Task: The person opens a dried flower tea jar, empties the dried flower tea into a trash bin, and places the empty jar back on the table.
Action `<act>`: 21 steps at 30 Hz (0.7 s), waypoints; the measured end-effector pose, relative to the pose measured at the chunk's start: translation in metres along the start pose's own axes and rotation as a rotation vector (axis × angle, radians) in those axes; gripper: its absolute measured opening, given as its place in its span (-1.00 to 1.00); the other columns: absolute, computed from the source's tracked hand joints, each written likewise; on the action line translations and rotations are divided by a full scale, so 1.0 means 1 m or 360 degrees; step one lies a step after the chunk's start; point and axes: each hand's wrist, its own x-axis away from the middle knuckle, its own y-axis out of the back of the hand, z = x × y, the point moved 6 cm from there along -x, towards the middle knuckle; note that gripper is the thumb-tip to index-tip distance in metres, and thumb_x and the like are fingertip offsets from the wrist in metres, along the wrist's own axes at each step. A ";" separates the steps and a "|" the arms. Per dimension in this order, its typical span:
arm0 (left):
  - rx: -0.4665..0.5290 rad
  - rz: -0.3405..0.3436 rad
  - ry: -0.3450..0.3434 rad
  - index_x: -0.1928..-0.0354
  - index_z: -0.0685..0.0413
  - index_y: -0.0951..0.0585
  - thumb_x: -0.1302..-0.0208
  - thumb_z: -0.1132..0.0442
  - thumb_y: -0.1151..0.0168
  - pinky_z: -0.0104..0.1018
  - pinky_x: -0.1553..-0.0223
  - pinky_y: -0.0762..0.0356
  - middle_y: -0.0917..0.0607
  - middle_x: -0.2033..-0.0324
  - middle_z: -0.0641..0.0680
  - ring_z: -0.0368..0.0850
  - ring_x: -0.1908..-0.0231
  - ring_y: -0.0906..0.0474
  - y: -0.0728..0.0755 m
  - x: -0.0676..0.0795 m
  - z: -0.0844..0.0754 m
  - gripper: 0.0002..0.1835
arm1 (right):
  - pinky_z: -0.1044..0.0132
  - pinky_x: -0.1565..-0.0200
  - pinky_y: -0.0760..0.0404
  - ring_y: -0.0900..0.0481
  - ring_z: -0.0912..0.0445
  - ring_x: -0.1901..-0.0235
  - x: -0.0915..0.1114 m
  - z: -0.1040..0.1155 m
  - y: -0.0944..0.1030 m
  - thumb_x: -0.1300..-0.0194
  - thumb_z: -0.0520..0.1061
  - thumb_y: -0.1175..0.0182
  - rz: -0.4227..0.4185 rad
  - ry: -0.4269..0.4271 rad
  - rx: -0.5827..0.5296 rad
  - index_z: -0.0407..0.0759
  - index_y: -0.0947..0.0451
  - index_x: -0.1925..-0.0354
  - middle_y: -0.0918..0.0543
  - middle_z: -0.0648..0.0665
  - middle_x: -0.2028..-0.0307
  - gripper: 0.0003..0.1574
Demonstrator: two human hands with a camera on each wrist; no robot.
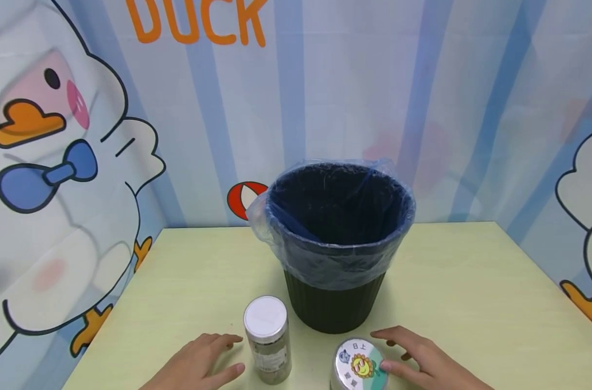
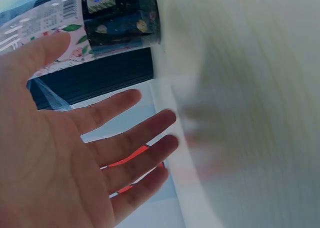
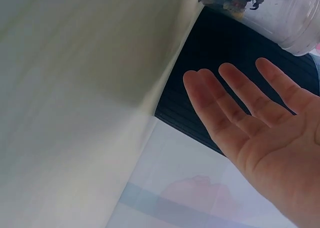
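Observation:
A tall clear jar (image 1: pixel 270 352) with a white lid stands upright on the table. My left hand (image 1: pixel 198 362) is just left of it, fingers spread, holding nothing. In the left wrist view this jar (image 2: pixel 122 22) shows dark contents and a printed label. A second jar (image 1: pixel 358 364), whose lid bears a sunflower picture, stands to the right. My right hand (image 1: pixel 423 358) is beside it with fingers extended; the thumb tip overlaps the lid's edge, and I cannot tell if it touches. The right wrist view shows this clear jar (image 3: pixel 287 12) with dark bits near its base.
Behind the jars stands a black ribbed bin (image 1: pixel 332 303), lined with a translucent blue bag (image 1: pixel 340 271). The pale yellow table (image 1: pixel 471 292) reaches back to a duck-print cloth (image 1: pixel 354 81), which also hangs at both sides.

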 end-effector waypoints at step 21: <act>0.0488 0.0503 -0.0101 -0.08 -0.03 -0.60 -0.26 0.12 -0.39 -0.16 0.14 -0.57 -0.65 0.23 -0.11 -0.20 0.23 -0.59 -0.043 0.004 -0.031 -0.63 | 0.18 0.05 -0.62 -0.44 -0.07 -0.09 -0.001 0.012 -0.008 -0.47 0.10 -0.13 0.0006 -0.0103 -0.0062 -0.21 -0.28 -0.39 -0.42 -0.18 -0.25 -0.31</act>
